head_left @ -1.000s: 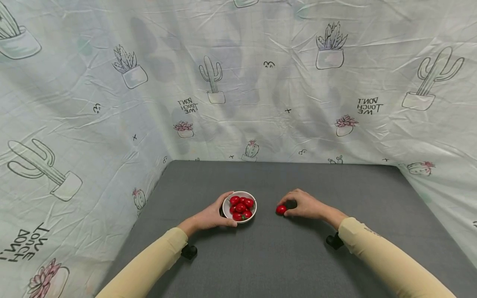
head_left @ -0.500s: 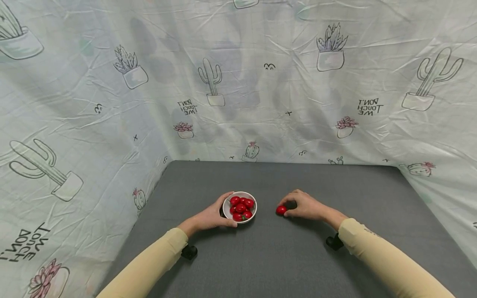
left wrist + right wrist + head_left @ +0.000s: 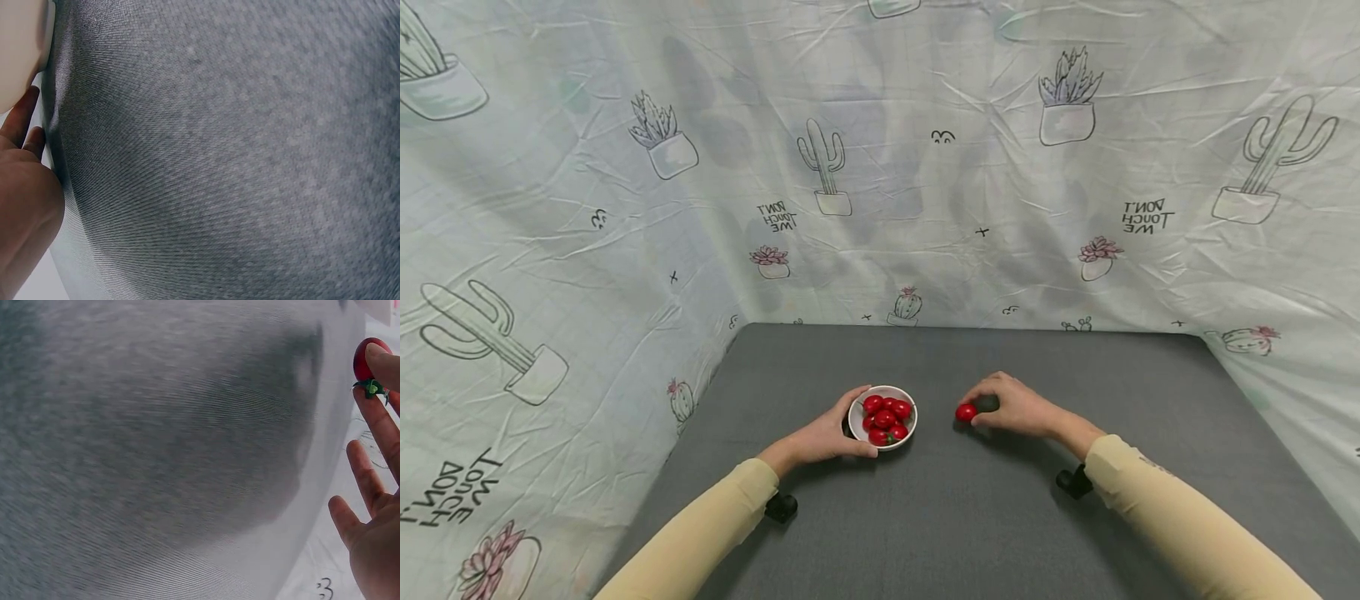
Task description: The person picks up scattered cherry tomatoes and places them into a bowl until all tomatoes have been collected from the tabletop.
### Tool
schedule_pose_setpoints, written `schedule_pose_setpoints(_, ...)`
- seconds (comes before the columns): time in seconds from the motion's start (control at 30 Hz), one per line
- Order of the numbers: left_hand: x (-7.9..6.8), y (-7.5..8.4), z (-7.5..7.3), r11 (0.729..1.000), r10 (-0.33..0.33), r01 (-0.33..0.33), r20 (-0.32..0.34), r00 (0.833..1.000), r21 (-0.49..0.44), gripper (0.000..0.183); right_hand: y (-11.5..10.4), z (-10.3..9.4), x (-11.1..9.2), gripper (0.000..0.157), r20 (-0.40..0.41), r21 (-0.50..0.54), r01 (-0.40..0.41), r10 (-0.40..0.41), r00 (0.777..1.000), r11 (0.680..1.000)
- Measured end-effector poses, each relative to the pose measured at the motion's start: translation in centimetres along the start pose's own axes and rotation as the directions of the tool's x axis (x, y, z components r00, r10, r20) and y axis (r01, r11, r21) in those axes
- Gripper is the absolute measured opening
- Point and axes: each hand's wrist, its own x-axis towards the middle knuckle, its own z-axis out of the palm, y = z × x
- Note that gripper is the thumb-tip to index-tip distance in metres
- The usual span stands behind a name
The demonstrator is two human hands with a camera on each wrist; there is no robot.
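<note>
A small white bowl (image 3: 857,421) with several red cherry tomatoes (image 3: 883,418) in it stands left of the table's middle. My left hand (image 3: 820,436) holds it from the left side, thumb at the near rim and fingers round the far side. To the right of the bowl, my right hand (image 3: 1018,407) pinches a single cherry tomato (image 3: 966,412) between thumb and fingertips, just above the table. In the right wrist view, its green stem cap (image 3: 373,388) shows below the thumb, while the other fingers are spread. The left wrist view catches only the bowl's outer wall (image 3: 22,50).
A dark grey cloth-covered table (image 3: 910,517) lies under both hands. Behind it and along its sides hangs a pale curtain (image 3: 880,167) printed with potted cacti. Black wrist cameras sit under both forearms, close to the table.
My right hand has risen slightly with the pinched cherry tomato, which now sits off the table and a little farther away. The left hand and the bowl have kept their place.
</note>
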Motion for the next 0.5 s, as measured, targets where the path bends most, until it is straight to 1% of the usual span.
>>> schedule_pose_setpoints(0.17,0.0,0.1,0.0,1.000,0.001,-0.001,-0.001,1.000,-0.007,0.108,-0.6,-0.9,0.2,0.030,-0.032,0.027,0.036,-0.036,0.999,0.999)
schedule_pose_setpoints(0.37,-0.1,0.2,0.0,1.000,0.016,-0.016,0.012,1.000,-0.018,0.111,-1.5,-1.6,0.7,0.027,-0.049,0.072,0.029,-0.026,0.998,0.997)
schedule_pose_setpoints(0.5,-0.1,0.3,0.0,1.000,0.020,-0.020,0.015,1.000,-0.020,0.113,-2.2,-1.9,1.2,0.027,-0.059,0.086,0.050,-0.045,0.997,0.995)
